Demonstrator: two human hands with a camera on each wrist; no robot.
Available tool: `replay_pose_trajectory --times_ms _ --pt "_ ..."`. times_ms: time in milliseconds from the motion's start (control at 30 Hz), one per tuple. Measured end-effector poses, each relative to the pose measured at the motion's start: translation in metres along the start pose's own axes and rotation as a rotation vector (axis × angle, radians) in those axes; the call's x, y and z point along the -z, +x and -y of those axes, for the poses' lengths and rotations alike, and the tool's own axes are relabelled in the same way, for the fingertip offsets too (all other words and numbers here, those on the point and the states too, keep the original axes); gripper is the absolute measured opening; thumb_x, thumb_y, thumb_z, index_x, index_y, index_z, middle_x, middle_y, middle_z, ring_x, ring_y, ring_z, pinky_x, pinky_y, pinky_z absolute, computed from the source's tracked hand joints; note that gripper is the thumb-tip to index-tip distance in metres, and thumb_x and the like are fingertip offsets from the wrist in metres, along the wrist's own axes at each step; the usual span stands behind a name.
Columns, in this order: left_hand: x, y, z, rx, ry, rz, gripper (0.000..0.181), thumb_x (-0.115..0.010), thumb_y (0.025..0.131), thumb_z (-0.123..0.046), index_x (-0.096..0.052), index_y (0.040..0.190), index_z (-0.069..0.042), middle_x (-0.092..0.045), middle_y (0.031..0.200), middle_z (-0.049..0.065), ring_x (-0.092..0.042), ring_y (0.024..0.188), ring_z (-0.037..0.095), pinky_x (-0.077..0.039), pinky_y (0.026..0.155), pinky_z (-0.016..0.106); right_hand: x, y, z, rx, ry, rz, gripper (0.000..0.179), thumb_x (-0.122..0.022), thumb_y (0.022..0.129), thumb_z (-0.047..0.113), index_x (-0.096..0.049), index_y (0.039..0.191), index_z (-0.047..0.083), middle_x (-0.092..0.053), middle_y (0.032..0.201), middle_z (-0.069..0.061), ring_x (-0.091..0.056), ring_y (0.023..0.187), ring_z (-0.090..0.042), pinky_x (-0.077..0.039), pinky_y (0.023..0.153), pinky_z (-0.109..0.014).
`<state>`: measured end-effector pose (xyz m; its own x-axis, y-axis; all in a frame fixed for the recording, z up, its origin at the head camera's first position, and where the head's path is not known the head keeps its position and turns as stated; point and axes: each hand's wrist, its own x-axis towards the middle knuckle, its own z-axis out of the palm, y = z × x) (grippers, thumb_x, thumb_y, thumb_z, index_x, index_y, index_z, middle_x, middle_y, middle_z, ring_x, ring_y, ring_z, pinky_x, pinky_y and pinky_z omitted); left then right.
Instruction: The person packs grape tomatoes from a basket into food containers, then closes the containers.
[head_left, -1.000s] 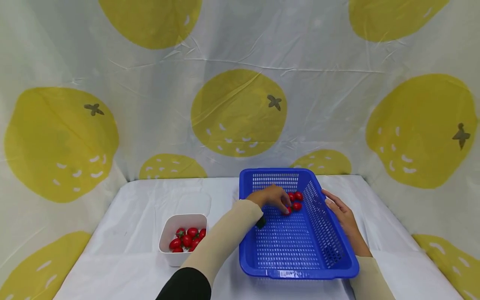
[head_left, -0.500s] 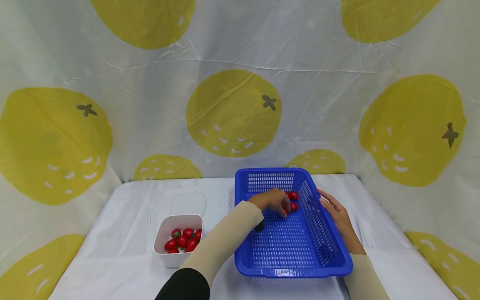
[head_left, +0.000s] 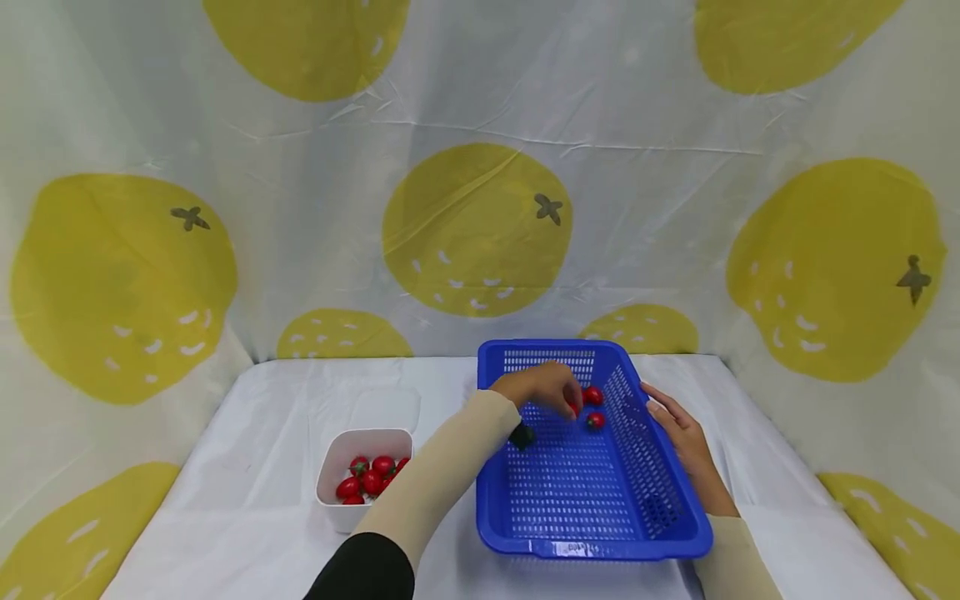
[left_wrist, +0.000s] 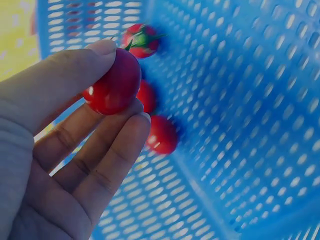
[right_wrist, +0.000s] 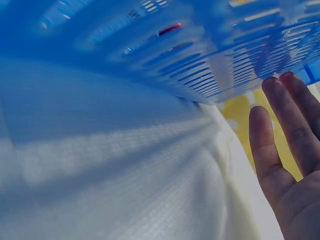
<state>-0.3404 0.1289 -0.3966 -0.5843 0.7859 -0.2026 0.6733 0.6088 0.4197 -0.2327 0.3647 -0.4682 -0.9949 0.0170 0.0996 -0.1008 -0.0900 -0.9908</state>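
Sleeves (head_left: 438, 467) of smooth beige cloth cover your forearms, the left one black nearer you. Beside your left arm stands a white container (head_left: 343, 518), squarish with rounded corners and smooth walls, holding a cluster of glossy red tomatoes (head_left: 372, 482). To its right sits a blue plastic basket (head_left: 600, 549), rectangular, with a thick shiny rim and walls and floor pierced by rows of narrow slots. Your right hand (head_left: 686, 442) lies along the basket's right side, fingers nearly straight against it. Over the basket's far half, your left hand (head_left: 546, 386) is closed to a pinch, thumb and fingertips on one tomato (left_wrist: 117, 82): plump, oval, deep red, with a shiny skin and a sliver of green at its top. Three loose tomatoes (left_wrist: 163, 136) lie in the basket just past it, equally glossy, one topped by a star of green leaves; whether they touch the held one cannot be told. Across to the left, a thin, see-through rounded square (head_left: 386, 408) lies flat on creased white cloth (head_left: 285, 433). At the back hangs a wrinkled pale curtain (head_left: 645, 208) printed with big yellow fruits.
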Motion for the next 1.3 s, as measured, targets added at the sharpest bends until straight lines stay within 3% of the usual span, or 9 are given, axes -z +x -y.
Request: replay_pose_trajectory --times_ms 200,400,567,767,967,1133,1300 --pt "0.023 -0.022 0.005 -0.046 0.006 -0.046 0.021 -0.076 0.084 -0.021 -0.076 0.103 -0.012 -0.069 0.092 -0.008 -0.061 0.087 0.004 -0.047 0.076 0.014 0.0 0.0 -0.001 -0.016 0.003 0.013 0.049 -0.049 0.102 0.026 -0.04 0.147 0.011 -0.067 0.111 0.014 -0.068 0.089 -0.01 -0.057 0.069 -0.028" --pt "0.039 -0.043 0.009 -0.101 -0.062 -0.077 0.02 -0.075 0.085 -0.02 -0.076 0.104 -0.014 -0.069 0.096 -0.01 -0.063 0.088 0.004 -0.048 0.075 0.015 0.006 0.0 0.001 -0.045 0.009 0.005 0.05 -0.049 0.101 0.028 -0.039 0.148 0.015 -0.066 0.11 0.016 -0.068 0.089 -0.009 -0.058 0.07 -0.03" --pt "0.05 -0.064 0.01 -0.135 -0.074 -0.114 0.022 -0.076 0.084 -0.018 -0.075 0.105 -0.01 -0.07 0.096 -0.006 -0.064 0.083 0.003 -0.05 0.073 0.016 0.007 -0.001 0.001 -0.024 0.004 -0.015 0.049 -0.05 0.101 0.026 -0.04 0.147 0.014 -0.067 0.109 0.016 -0.068 0.089 -0.008 -0.057 0.069 -0.027" --pt "0.059 -0.103 0.021 -0.174 -0.089 -0.163 0.023 -0.075 0.085 -0.018 -0.075 0.106 -0.011 -0.07 0.095 -0.005 -0.065 0.079 0.001 -0.052 0.073 0.017 0.006 -0.003 0.0 -0.033 -0.009 -0.003 0.049 -0.049 0.101 0.027 -0.039 0.148 0.014 -0.064 0.112 0.018 -0.067 0.091 -0.007 -0.057 0.071 -0.027" --pt "0.066 -0.143 0.023 -0.207 -0.068 -0.197 0.023 -0.074 0.085 -0.016 -0.074 0.107 -0.009 -0.069 0.098 -0.001 -0.065 0.082 0.004 -0.052 0.075 0.018 0.005 -0.001 0.0 -0.048 -0.018 0.003 0.05 -0.049 0.101 0.029 -0.039 0.149 0.016 -0.064 0.112 0.017 -0.067 0.091 -0.008 -0.057 0.071 -0.028" --pt "0.067 -0.172 0.019 -0.23 -0.048 -0.209 0.023 -0.074 0.085 -0.014 -0.074 0.107 -0.007 -0.068 0.097 0.0 -0.064 0.083 0.005 -0.052 0.075 0.017 0.006 -0.001 -0.002 -0.028 0.012 0.012 0.049 -0.048 0.102 0.025 -0.038 0.149 0.013 -0.067 0.109 0.014 -0.068 0.089 -0.009 -0.058 0.069 -0.029" --pt "0.063 -0.201 0.02 -0.209 -0.099 -0.204 0.022 -0.073 0.086 -0.012 -0.073 0.108 -0.007 -0.067 0.097 -0.002 -0.065 0.085 0.005 -0.053 0.078 0.019 0.006 -0.001 -0.003 -0.017 0.023 0.022 0.048 -0.047 0.102 0.024 -0.038 0.148 0.012 -0.067 0.11 0.013 -0.068 0.09 -0.009 -0.058 0.069 -0.029"
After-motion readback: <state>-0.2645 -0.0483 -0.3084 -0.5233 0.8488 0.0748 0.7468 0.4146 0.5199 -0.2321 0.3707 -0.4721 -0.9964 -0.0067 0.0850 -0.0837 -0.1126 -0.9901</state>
